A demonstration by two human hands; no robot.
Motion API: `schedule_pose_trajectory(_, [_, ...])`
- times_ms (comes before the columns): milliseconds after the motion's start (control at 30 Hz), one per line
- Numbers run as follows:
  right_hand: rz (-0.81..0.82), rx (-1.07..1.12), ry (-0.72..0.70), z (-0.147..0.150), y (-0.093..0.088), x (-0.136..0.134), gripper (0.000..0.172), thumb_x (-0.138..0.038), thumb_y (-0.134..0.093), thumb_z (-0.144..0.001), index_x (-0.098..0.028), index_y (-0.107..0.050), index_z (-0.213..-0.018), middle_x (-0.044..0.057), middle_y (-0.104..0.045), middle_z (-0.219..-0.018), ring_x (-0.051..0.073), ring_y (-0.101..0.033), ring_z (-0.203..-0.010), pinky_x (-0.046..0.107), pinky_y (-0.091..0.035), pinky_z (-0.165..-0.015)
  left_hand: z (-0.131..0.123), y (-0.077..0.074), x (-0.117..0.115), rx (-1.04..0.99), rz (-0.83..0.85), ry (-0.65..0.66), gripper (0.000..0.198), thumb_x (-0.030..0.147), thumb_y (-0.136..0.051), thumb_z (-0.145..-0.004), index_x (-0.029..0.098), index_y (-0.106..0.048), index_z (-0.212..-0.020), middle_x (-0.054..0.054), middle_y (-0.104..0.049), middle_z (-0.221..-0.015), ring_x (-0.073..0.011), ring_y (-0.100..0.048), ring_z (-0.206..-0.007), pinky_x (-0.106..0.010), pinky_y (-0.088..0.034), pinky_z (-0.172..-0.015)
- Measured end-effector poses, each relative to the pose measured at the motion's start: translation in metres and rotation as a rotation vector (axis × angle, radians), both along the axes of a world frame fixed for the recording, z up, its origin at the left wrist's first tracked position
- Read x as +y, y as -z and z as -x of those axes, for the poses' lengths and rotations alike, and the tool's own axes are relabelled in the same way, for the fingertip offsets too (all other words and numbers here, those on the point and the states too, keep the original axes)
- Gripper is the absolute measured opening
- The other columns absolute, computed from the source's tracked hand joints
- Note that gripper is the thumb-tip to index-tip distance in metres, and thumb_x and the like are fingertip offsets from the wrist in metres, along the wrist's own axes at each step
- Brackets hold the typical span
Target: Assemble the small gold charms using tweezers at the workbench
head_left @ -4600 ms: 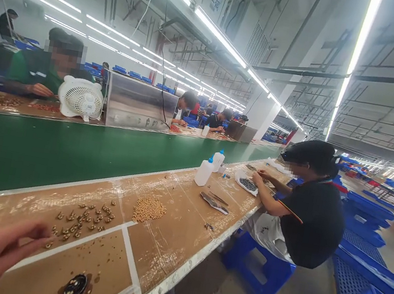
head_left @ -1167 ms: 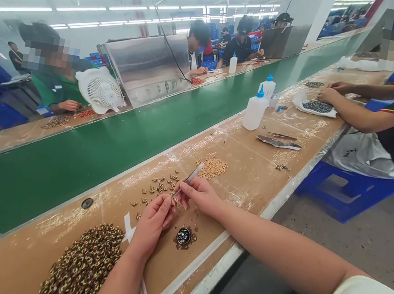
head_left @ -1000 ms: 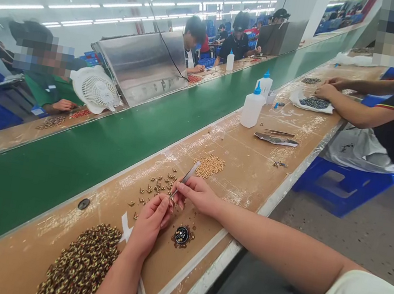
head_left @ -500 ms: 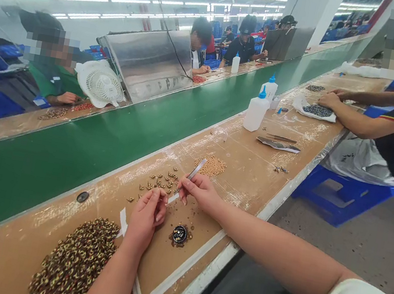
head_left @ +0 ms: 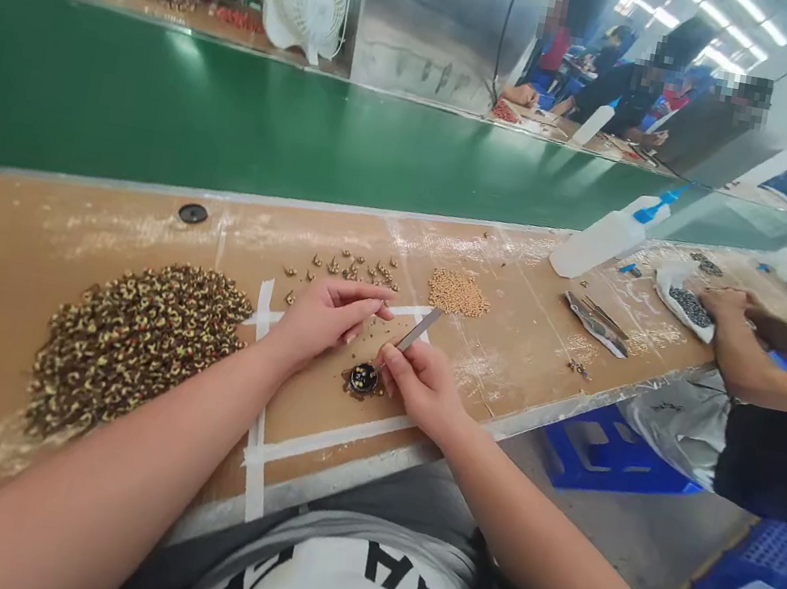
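Left of the left fingers (head_left: pixel 361 307) lies a heap of pieces (head_left: pixel 140 351) mottled dark brown and cream. The right fingers (head_left: pixel 393 361) hold silver tweezers (head_left: pixel 419 330) above a black disc (head_left: pixel 364 378) flecked with gold. Beyond the fingers are pale tan beads (head_left: pixel 459 293), on a tan desk (head_left: pixel 20 208) striped with white tape (head_left: pixel 253 442).

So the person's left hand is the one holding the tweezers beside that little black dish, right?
Not quite: the head view shows the tweezers in the right hand, not the left hand. They are beside the little black dish, as you say.
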State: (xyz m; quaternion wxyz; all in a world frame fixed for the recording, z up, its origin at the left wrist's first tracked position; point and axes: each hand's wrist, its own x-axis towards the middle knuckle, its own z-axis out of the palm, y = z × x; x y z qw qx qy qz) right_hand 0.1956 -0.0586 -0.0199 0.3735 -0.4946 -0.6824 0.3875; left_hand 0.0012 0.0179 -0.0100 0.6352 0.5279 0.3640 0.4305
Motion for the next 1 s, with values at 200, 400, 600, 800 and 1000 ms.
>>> schedule_pose_trajectory(200, [-0.141, -0.162, 0.042, -0.001, 0.007, -0.004, 0.048, -0.057, -0.048, -0.112, -0.022, -0.065, -0.083, 0.002, -0.063, -0.068, 0.02, -0.06, -0.066, 0.033, -0.044, -0.067, -0.002, 0.001, -0.002, -0.029, -0.009, 0.041, 0.028, 0.026, -0.076, -0.086, 0.016, -0.088, -0.109, -0.01, -0.084, -0.096, -0.0043, -0.044, -0.047, -0.02, -0.031, -0.044])
schedule_pose_trajectory(400, [-0.275, -0.193, -0.024, -0.001, 0.007, -0.004, 0.036, -0.042, -0.052, -0.112, -0.022, -0.064, -0.085, 0.001, -0.065, -0.072, 0.018, -0.06, -0.067, 0.031, -0.044, -0.067, -0.004, -0.003, 0.0, -0.088, 0.038, 0.019, 0.01, 0.018, -0.071, -0.081, 0.017, -0.077, -0.088, -0.004, -0.076, -0.084, -0.0037, -0.044, -0.043, -0.02, -0.028, -0.04])
schedule_pose_trajectory(600, [-0.309, -0.21, -0.031, 0.001, 0.006, -0.003, 0.034, -0.038, -0.054, -0.111, -0.022, -0.061, -0.081, 0.001, -0.063, -0.072, 0.017, -0.059, -0.068, 0.031, -0.043, -0.066, -0.003, -0.002, 0.001, -0.135, 0.021, 0.029, 0.005, 0.017, -0.067, -0.083, 0.019, -0.069, -0.088, 0.001, -0.07, -0.079, -0.0034, -0.042, -0.043, -0.02, -0.029, -0.042])
schedule_pose_trajectory(800, [-0.137, -0.048, 0.018, 0.001, 0.008, -0.003, 0.045, -0.053, -0.059, -0.11, -0.021, -0.068, -0.08, 0.0, -0.061, -0.066, 0.015, -0.055, -0.06, 0.03, -0.042, -0.062, -0.003, -0.004, 0.001, -0.099, 0.024, 0.025, 0.012, 0.018, -0.068, -0.085, 0.02, -0.068, -0.097, 0.001, -0.069, -0.078, -0.0038, -0.041, -0.042, -0.021, -0.026, -0.041])
schedule_pose_trajectory(1000, [0.156, 0.635, 0.177, -0.009, 0.004, 0.013, 0.046, -0.063, -0.085, -0.091, -0.021, -0.069, -0.082, -0.004, -0.058, -0.061, 0.008, -0.042, -0.043, 0.024, -0.03, -0.043, -0.004, -0.007, -0.001, -0.018, 0.029, 0.057, 0.007, 0.021, -0.068, -0.089, 0.017, -0.068, -0.095, -0.004, -0.076, -0.086, -0.0042, -0.045, -0.044, -0.022, -0.028, -0.041])
